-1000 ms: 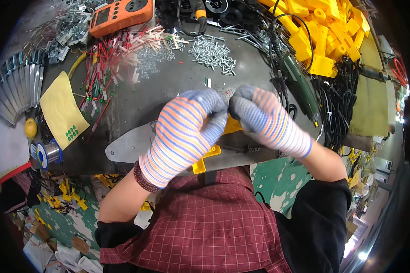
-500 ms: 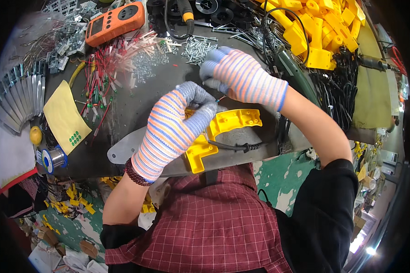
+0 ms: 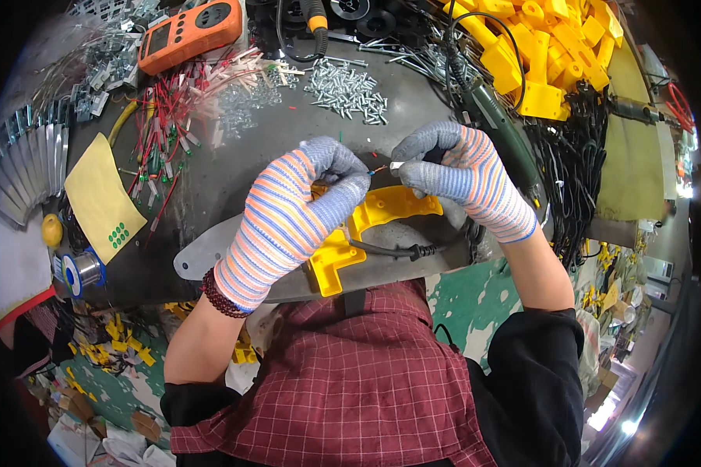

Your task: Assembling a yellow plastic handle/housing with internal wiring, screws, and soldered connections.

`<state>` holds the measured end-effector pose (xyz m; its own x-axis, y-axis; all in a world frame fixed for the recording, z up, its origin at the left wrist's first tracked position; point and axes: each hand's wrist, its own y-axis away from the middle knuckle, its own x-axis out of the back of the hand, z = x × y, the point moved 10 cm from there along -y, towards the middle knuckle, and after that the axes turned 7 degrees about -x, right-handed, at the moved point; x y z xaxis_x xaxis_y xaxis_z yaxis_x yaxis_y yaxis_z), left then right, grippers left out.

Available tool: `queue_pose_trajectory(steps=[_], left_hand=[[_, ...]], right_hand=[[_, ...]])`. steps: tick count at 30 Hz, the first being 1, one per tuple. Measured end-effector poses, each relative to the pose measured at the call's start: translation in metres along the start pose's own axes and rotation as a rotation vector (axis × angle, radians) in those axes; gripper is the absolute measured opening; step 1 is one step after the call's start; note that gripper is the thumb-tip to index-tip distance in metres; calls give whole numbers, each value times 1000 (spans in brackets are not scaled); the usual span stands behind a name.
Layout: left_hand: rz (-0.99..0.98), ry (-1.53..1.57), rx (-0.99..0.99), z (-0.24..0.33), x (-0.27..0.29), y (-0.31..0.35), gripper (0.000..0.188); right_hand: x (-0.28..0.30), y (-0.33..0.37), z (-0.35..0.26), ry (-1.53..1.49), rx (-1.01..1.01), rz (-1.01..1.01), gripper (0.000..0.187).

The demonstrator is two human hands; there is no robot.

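In striped gloves, both hands work close together above the bench. My left hand (image 3: 292,214) pinches a thin wire (image 3: 376,170), whose bare-looking end points right from the fingertips. Between thumb and forefinger, my right hand (image 3: 471,179) grips a small white sleeve-like piece (image 3: 396,165), its tip at the wire's end; whether they touch, I cannot tell. Below lies a yellow plastic housing (image 3: 397,205), partly hidden by my left hand, with another yellow section (image 3: 329,272) nearer me. A black cable (image 3: 389,251) with a ribbed strain relief runs out beside it.
Loose screws (image 3: 346,92) lie beyond my hands, with red and white wires (image 3: 163,117) to their left. An orange meter (image 3: 191,35) stands far left; a solder spool (image 3: 84,272) sits near left. Yellow housings (image 3: 549,54) pile far right, near a green tool (image 3: 502,132) and black cables (image 3: 572,171).
My right hand has come back from beside the screws toward the wire and turned, with a white piece now showing in its fingers. My left hand keeps its pinch almost unmoved.
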<state>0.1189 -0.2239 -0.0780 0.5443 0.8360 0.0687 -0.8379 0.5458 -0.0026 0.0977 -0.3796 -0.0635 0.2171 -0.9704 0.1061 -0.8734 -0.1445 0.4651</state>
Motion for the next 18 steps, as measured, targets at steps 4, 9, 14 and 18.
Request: queue_pose_trajectory(steps=[4,9,14,18], left_hand=[[-37,-65,2,4,-2,-1,12],[-27,-59,-8,3,-1,0,12],[-33,-73,10,5,-2,1,13],[-50,-104,-16,9,-2,0,14]], right_hand=[[-5,-1,-2,-6,-4,-48,21],[-11,-1,-13,40,-1,-82,21],[-13,-4,-18,111,23,-108,20],[-20,-9,-18,149,66,-165,17]])
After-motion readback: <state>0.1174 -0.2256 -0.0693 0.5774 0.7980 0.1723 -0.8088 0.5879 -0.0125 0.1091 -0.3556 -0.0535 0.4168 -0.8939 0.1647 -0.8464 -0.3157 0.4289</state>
